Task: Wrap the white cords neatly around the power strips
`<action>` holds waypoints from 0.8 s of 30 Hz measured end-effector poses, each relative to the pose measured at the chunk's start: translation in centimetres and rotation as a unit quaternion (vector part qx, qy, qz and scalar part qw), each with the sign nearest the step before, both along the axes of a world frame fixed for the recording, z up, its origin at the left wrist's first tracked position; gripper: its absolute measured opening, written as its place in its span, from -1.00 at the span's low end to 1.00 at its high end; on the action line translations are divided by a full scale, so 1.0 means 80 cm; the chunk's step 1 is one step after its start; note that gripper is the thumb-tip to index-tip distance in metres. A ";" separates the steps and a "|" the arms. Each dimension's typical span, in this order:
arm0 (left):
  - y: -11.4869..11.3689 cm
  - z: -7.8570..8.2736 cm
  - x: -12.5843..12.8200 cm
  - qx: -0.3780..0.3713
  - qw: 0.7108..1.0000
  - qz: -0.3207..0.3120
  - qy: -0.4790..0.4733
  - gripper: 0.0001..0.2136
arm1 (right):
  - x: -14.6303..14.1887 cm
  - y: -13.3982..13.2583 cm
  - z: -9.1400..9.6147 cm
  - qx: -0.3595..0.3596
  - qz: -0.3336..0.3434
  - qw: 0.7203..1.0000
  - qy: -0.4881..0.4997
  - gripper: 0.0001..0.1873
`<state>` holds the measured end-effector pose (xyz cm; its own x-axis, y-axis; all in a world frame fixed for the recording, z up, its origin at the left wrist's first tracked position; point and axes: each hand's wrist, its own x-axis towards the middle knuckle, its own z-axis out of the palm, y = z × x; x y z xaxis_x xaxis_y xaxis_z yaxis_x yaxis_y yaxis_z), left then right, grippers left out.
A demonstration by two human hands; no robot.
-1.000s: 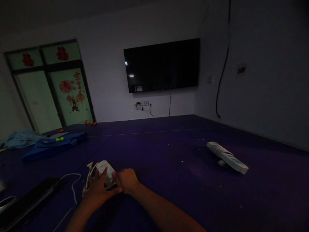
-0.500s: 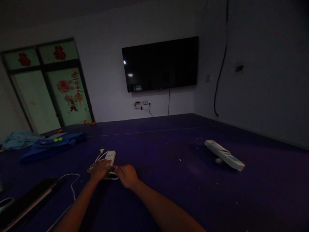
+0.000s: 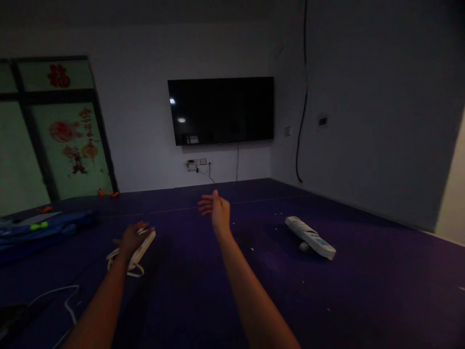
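Observation:
My left hand (image 3: 132,238) is over a white power strip (image 3: 144,248), its fingers spread and blurred. It covers part of the strip, and I cannot tell how firmly it touches it. A white cord (image 3: 135,272) loops at the near end of the strip and shows again left of the hand. My right hand (image 3: 218,211) is raised above the purple surface (image 3: 203,291), fingers apart and holding nothing. Farther right lies a second power strip (image 3: 310,237), white with blue marks and cord wound around one end; a small pale object (image 3: 305,247) sits beneath it.
Blue cloth (image 3: 54,230) with a bright green item lies at the left. A thin white cable (image 3: 67,303) runs across the near left. Small white scraps dot the surface. A television (image 3: 221,111) hangs on the back wall, and a dark cable (image 3: 302,131) hangs down the right wall.
My right hand has left the first strip and swung right and up, its fingers opening. My left hand stays at that strip, fingers more spread. The view has turned right.

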<state>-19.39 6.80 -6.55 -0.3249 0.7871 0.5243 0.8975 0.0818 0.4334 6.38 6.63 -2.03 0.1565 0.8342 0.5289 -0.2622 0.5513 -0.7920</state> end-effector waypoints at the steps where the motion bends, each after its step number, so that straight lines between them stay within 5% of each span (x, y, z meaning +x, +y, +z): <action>1: 0.006 0.011 0.017 0.040 0.999 0.004 -0.025 -0.57 | 0.015 -0.002 0.010 0.004 -0.004 0.999 0.054 -0.36; 4: 0.012 0.054 0.081 0.158 0.983 -0.032 -0.090 -0.51 | 0.052 -0.011 0.032 0.021 -0.023 0.988 0.153 -0.46; 6: -0.001 0.085 0.130 0.302 0.897 -0.151 -0.286 -0.52 | 0.067 -0.017 0.040 0.028 -0.041 0.981 0.186 -0.48; 8: -0.025 0.111 0.174 0.347 0.818 -0.216 -0.404 -0.54 | 0.073 -0.023 0.045 0.045 -0.054 0.978 0.197 -0.49; 11: -0.064 0.131 0.220 0.380 0.754 -0.274 -0.461 -0.61 | 0.074 -0.034 0.053 0.060 -0.061 0.982 0.169 -0.47; 15: -0.087 0.133 0.242 0.343 0.756 -0.308 -0.464 -0.68 | 0.103 -0.067 0.067 0.093 -0.119 0.985 0.080 -0.45; 19: -0.081 0.128 0.239 0.243 0.781 -0.358 -0.450 -0.78 | 0.187 -0.097 0.080 0.168 -0.286 0.939 0.095 -0.47; 24: -0.076 0.127 0.230 0.273 0.784 -0.326 -0.452 -0.86 | 0.300 -0.050 0.054 0.028 -0.426 0.904 0.038 -0.46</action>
<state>-1.02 0.72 3.61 -0.3792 0.6794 0.6282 -0.0232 -0.6856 0.7276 30.41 2.63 2.29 0.7667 0.3663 0.5272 0.2234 0.6176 -0.7541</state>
